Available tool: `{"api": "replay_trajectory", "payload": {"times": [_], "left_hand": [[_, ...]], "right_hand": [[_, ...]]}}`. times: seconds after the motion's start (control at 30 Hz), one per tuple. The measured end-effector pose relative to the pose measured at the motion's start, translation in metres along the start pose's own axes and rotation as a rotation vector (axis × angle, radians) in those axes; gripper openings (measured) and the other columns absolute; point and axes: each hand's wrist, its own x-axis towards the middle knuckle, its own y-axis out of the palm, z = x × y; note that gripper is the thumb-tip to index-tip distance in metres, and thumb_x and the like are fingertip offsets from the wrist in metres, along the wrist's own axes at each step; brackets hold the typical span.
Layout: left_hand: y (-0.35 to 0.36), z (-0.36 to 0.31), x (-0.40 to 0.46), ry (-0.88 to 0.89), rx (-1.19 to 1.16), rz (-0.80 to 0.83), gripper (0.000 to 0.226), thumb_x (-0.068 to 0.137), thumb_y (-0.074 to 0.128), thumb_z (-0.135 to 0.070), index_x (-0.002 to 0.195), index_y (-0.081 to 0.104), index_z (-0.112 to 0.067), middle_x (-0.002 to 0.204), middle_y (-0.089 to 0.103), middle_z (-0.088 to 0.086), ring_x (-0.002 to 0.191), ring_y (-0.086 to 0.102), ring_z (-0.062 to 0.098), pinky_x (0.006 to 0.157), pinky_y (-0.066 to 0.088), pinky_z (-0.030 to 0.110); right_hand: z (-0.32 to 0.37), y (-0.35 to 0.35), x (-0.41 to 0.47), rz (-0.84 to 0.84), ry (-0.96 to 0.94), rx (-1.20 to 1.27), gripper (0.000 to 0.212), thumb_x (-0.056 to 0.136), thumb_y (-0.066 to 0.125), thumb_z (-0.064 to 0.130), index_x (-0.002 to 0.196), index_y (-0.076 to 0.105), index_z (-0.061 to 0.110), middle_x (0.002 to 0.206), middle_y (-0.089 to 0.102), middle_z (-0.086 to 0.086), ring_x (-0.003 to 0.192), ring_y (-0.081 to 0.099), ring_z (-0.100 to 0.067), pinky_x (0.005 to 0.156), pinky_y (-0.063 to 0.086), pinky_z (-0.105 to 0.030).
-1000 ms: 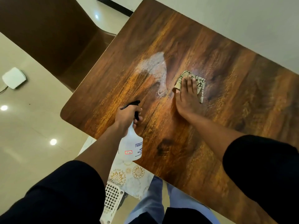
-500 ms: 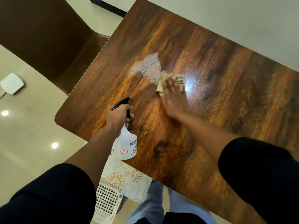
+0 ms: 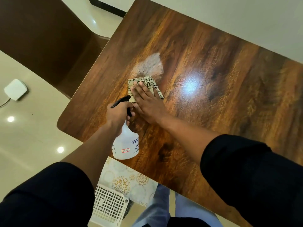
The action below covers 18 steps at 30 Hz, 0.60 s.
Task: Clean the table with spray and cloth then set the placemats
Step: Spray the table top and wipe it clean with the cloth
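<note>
My left hand (image 3: 118, 114) grips the neck of a white spray bottle (image 3: 126, 145) with a black trigger, held over the near left part of the dark wooden table (image 3: 221, 104). My right hand (image 3: 148, 104) lies flat, fingers spread, pressing a beige cloth with black lines (image 3: 146, 84) onto the tabletop. A whitish wet spray patch (image 3: 148, 66) sits just beyond the cloth. White placemats with gold flower prints (image 3: 129, 181) lie below the table's near edge, partly hidden by the table.
A white perforated basket (image 3: 109, 206) stands on the floor beside the placemats. A brown chair (image 3: 41, 35) stands at the table's left side. A small white box with a cable (image 3: 15, 89) lies on the glossy floor. My legs (image 3: 157, 208) are under the near edge.
My right hand has slid the cloth leftward and nearer, from right of the wet patch to just below it, close to the bottle. The left hand stays on the bottle.
</note>
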Motion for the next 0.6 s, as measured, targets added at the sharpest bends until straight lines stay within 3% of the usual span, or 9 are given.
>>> {"api": "replay_trajectory", "payload": {"times": [0.13, 0.27, 0.37, 0.43, 0.5, 0.6], "left_hand": [[0.003, -0.009, 0.004, 0.008, 0.024, 0.010, 0.014, 0.089, 0.069, -0.015, 0.085, 0.070, -0.002, 0.070, 0.067, 0.017, 0.043, 0.042, 0.013, 0.043, 0.035, 0.023], [0.005, -0.017, 0.008, 0.019, 0.022, -0.001, 0.005, 0.088, 0.069, -0.012, 0.092, 0.072, -0.010, 0.073, 0.068, 0.017, 0.044, 0.044, 0.013, 0.044, 0.037, 0.025], [0.008, -0.022, 0.012, 0.059, 0.015, 0.000, 0.012, 0.089, 0.066, -0.010, 0.091, 0.073, -0.019, 0.070, 0.067, 0.017, 0.046, 0.043, 0.015, 0.044, 0.038, 0.025], [0.009, -0.025, 0.017, 0.055, 0.010, -0.004, 0.019, 0.091, 0.067, -0.012, 0.106, 0.075, -0.020, 0.069, 0.066, 0.017, 0.045, 0.043, 0.014, 0.042, 0.038, 0.024], [0.007, -0.027, 0.023, 0.024, 0.015, -0.015, 0.029, 0.093, 0.069, -0.017, 0.122, 0.071, -0.015, 0.072, 0.067, 0.016, 0.043, 0.045, 0.013, 0.041, 0.039, 0.023], [0.003, -0.030, 0.028, 0.017, 0.006, -0.015, 0.043, 0.089, 0.069, -0.018, 0.133, 0.066, -0.014, 0.070, 0.067, 0.015, 0.043, 0.045, 0.013, 0.041, 0.039, 0.023]], "right_hand": [[-0.023, -0.010, 0.007, 0.025, -0.026, -0.032, 0.067, 0.111, 0.020, 0.050, 0.167, -0.007, 0.022, 0.174, -0.014, 0.001, 0.159, -0.016, -0.019, 0.130, -0.001, -0.051], [-0.068, -0.029, 0.026, -0.067, 0.280, 0.053, 0.068, 0.110, 0.018, 0.050, 0.165, -0.011, 0.022, 0.173, -0.017, -0.003, 0.159, -0.017, -0.024, 0.128, -0.005, -0.054], [-0.104, -0.039, 0.034, -0.125, 0.473, 0.095, 0.068, 0.111, 0.018, 0.048, 0.166, -0.009, 0.019, 0.174, -0.016, -0.003, 0.160, -0.016, -0.022, 0.129, -0.002, -0.054], [-0.107, -0.038, 0.040, -0.154, 0.547, 0.122, 0.067, 0.110, 0.020, 0.046, 0.166, -0.005, 0.018, 0.174, -0.013, -0.003, 0.160, -0.014, -0.021, 0.129, 0.000, -0.055], [-0.091, -0.033, 0.045, -0.175, 0.565, 0.132, 0.068, 0.110, 0.021, 0.046, 0.167, -0.003, 0.017, 0.175, -0.011, -0.004, 0.160, -0.013, -0.023, 0.128, 0.000, -0.057], [-0.048, -0.022, 0.051, -0.129, 0.382, 0.110, 0.068, 0.110, 0.020, 0.047, 0.166, -0.003, 0.017, 0.174, -0.009, -0.006, 0.160, -0.013, -0.026, 0.128, -0.002, -0.057]]}}
